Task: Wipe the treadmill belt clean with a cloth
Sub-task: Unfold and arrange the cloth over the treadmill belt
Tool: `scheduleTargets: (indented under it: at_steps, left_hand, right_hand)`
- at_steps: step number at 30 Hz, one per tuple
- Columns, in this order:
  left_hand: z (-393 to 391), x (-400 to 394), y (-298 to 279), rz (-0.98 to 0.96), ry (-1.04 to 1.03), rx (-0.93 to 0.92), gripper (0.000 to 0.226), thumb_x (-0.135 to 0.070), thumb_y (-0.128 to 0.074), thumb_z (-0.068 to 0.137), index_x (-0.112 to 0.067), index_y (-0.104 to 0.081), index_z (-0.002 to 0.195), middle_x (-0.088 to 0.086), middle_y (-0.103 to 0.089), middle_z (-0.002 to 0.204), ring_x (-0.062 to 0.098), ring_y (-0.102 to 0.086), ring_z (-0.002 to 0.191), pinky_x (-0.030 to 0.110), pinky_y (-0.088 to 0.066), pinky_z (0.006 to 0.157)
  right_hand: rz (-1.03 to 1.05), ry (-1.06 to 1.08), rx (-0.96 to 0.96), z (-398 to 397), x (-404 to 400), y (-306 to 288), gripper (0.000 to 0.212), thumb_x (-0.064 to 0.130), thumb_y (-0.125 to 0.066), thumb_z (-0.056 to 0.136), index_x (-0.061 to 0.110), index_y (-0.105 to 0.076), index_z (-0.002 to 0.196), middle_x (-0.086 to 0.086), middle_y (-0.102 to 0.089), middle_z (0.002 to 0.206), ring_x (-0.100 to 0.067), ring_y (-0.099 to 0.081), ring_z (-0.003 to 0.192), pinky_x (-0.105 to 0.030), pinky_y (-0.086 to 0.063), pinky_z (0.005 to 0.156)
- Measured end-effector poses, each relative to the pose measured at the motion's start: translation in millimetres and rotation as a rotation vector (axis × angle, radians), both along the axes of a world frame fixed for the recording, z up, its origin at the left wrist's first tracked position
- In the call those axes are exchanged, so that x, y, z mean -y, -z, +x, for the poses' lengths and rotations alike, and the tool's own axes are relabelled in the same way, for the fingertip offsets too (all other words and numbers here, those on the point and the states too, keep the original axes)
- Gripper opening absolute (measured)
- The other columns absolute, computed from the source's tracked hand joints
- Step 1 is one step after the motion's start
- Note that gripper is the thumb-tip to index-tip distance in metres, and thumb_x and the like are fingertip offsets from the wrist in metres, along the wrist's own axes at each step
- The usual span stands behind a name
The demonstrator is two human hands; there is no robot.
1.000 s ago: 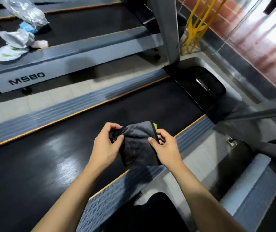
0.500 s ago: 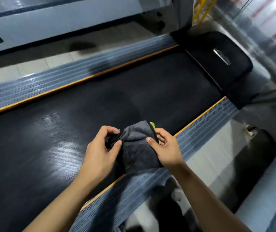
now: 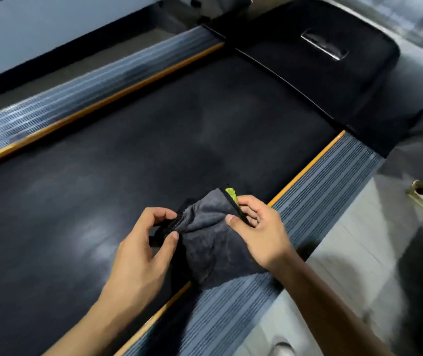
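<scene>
Grey microfibre cloth point(image 3: 213, 242), crumpled, with a black hem and a lime-green tag point(image 3: 231, 194), held between both hands above the near edge of the treadmill belt point(image 3: 128, 150). Left hand point(image 3: 141, 250): thumb and fingers curled, pinching the cloth's left edge. Right hand point(image 3: 259, 232): thumb on top and fingers beneath, gripping the right edge. Cloth's lower part hangs over the orange-trimmed ribbed side rail point(image 3: 320, 181). Black motor cover point(image 3: 308, 73) lies beyond the belt.
</scene>
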State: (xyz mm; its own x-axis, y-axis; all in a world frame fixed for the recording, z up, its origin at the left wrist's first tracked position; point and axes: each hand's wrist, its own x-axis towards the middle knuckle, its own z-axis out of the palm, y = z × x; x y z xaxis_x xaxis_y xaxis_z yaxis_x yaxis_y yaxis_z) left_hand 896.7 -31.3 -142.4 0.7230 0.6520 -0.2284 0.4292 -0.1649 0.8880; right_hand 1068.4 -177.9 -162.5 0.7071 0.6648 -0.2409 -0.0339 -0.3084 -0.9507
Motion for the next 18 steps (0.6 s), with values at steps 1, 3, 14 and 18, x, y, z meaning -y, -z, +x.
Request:
scheduleTargets:
  at_steps: [1,3,14,18]
  left_hand:
    - [19.2,4.6,4.5,-0.005,0.009,-0.002,0.027,-0.016,-0.063,0.098,-0.038,-0.060,0.114,-0.024,-0.066,0.115,0.015,-0.070,0.087,0.033,-0.058,0.079]
    - [55.4,11.5,11.3,0.004,0.024,-0.008,0.031,-0.015,-0.060,0.100,-0.039,-0.061,0.119,-0.022,-0.066,0.119,0.013,-0.069,0.102,0.045,-0.059,0.087]
    - [216.2,14.5,33.2,0.211,0.037,0.007,0.041,-0.003,-0.055,0.098,-0.031,-0.059,0.128,-0.026,-0.063,0.121,-0.009,-0.055,0.120,0.013,-0.041,0.104]
    - [258.0,-6.1,56.3,0.274,0.067,0.015,0.040,-0.005,-0.053,0.095,-0.028,-0.057,0.128,-0.020,-0.064,0.121,-0.004,-0.056,0.118,0.008,-0.037,0.101]
  right_hand:
    - [0.004,-0.005,-0.008,18.7,5.6,5.2,0.018,0.012,-0.065,0.093,0.022,-0.066,0.108,0.011,-0.072,0.104,-0.003,-0.064,0.104,-0.029,-0.054,0.093]
    - [0.011,-0.018,-0.017,55.0,14.3,13.7,0.019,0.014,-0.065,0.093,0.024,-0.065,0.110,0.009,-0.071,0.106,-0.006,-0.064,0.108,-0.036,-0.053,0.098]
    - [0.039,-0.039,0.078,208.0,15.6,28.3,0.019,0.008,-0.068,0.090,0.024,-0.064,0.100,0.011,-0.071,0.095,0.008,-0.064,0.095,-0.020,-0.052,0.083]
    - [-0.028,-0.048,0.135,249.0,6.1,48.9,0.024,0.019,-0.071,0.089,0.026,-0.064,0.111,0.002,-0.071,0.108,-0.013,-0.065,0.111,-0.041,-0.051,0.101]
